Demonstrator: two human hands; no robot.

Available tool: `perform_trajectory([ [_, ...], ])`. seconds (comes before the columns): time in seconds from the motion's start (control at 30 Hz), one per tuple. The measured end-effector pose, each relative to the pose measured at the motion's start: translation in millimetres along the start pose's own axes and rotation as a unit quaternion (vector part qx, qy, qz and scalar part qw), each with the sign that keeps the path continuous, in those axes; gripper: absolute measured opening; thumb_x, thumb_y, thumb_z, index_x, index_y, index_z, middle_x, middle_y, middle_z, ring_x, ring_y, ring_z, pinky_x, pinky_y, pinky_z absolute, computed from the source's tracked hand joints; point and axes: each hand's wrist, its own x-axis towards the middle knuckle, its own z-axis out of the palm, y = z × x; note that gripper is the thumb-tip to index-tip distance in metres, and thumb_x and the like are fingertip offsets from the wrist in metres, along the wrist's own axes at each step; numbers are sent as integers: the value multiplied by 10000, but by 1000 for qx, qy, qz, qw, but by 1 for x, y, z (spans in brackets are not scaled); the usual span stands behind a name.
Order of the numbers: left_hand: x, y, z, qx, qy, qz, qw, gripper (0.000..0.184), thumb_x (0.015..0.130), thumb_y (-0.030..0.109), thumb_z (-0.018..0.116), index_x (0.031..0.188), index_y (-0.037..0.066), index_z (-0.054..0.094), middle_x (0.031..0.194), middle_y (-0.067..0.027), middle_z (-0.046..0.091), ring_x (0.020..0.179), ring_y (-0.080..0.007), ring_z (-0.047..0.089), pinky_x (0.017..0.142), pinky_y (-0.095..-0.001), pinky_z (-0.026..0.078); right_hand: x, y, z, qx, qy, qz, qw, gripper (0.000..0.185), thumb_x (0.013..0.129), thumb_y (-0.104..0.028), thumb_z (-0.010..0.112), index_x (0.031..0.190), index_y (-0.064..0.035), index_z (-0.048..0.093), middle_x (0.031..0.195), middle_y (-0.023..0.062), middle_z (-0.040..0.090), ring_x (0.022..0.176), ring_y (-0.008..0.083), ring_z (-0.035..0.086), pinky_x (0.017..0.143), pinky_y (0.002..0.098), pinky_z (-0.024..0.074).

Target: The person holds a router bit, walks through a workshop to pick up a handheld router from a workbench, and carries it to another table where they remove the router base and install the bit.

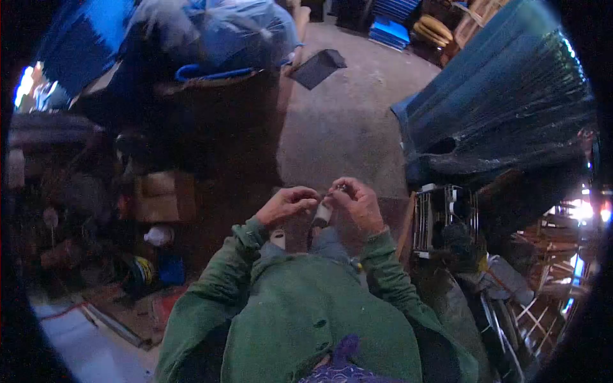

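Note:
My left hand is raised in front of my waist, its fingers curled and the thumb close to the fingertips. What it pinches, if anything, is too small to make out. Close by on the right, my right hand is closed, thumb against fingers. Something small and dark with pale specks shows at its fingertips, but I cannot tell its kind. The two hands are near each other with a narrow gap between them. Below that gap a whitish shape shows, perhaps a shoe. Green sleeves cover both arms.
Concrete floor stretches ahead, with a dark flat mat on it. A large blue sheet-covered stack stands right, above a metal rack. Left are a cardboard box, a white bottle and bagged blue material.

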Motion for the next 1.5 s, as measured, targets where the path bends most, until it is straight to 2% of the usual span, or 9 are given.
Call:
perform_trajectory([
  [0.17,119,-18,28,34,-88,15,995,355,1020,276,695,1229,-10,706,1145,-57,751,1048,-144,661,944,-332,540,38,53,-75,-41,49,-22,998,200,985,-127,711,1152,-20,685,984,20,712,885,81,645,773,257,533],
  [0.3,181,20,60,100,-20,-73,992,300,1024,251,690,1184,1,733,1074,-46,756,996,-128,658,896,-319,539,84,61,-155,-34,15,2,999,264,962,-199,746,1157,-27,696,978,27,710,853,100,639,759,291,533],
  [0.33,201,22,66,164,-5,3,986,297,1025,261,693,1173,10,748,1027,-25,744,960,-107,647,850,-298,539,97,58,-176,-39,-7,-14,999,269,951,-202,754,1160,-41,700,972,40,713,826,116,641,752,309,536],
  [0.4,235,37,80,114,1,-20,993,314,1037,263,663,1189,-4,726,999,-35,724,920,-108,638,824,-292,537,115,38,-215,-97,-13,-1,995,265,945,-200,761,1156,-50,704,963,38,720,825,121,653,753,311,543],
  [0.83,391,79,82,167,-109,-76,977,302,1032,270,675,1155,-1,728,976,-31,723,830,-122,653,765,-284,542,169,21,-313,-137,44,-44,989,247,975,-168,743,1166,-16,703,1081,65,736,951,164,718,849,336,593],
  [1.03,493,80,67,197,-161,-91,963,307,1030,279,661,1124,-2,738,960,-39,723,855,-148,661,785,-304,541,225,68,-347,-9,139,-10,990,286,941,-239,778,1149,-49,726,1032,47,743,932,130,667,849,319,543],
  [1.13,556,66,48,196,-202,-24,959,303,1043,270,631,1104,-5,741,948,-42,717,882,-150,661,807,-319,541,260,69,-369,-19,168,4,986,294,958,-254,752,1164,-45,727,1061,58,746,970,135,670,870,321,540],
  [1.37,748,-10,-47,119,-256,-32,959,240,1041,225,664,1108,16,758,951,-41,719,863,-137,664,788,-322,547,454,133,-447,-106,109,-22,988,303,999,-282,692,1175,-38,724,1090,115,751,1016,181,696,906,346,545],
  [1.5,892,-52,-66,1,-259,-64,964,219,1043,212,658,1082,19,754,894,-25,705,818,-113,643,766,-305,542,552,196,-498,-109,128,61,984,308,1001,-279,700,1175,-26,722,1066,96,753,998,194,716,870,364,561],
])
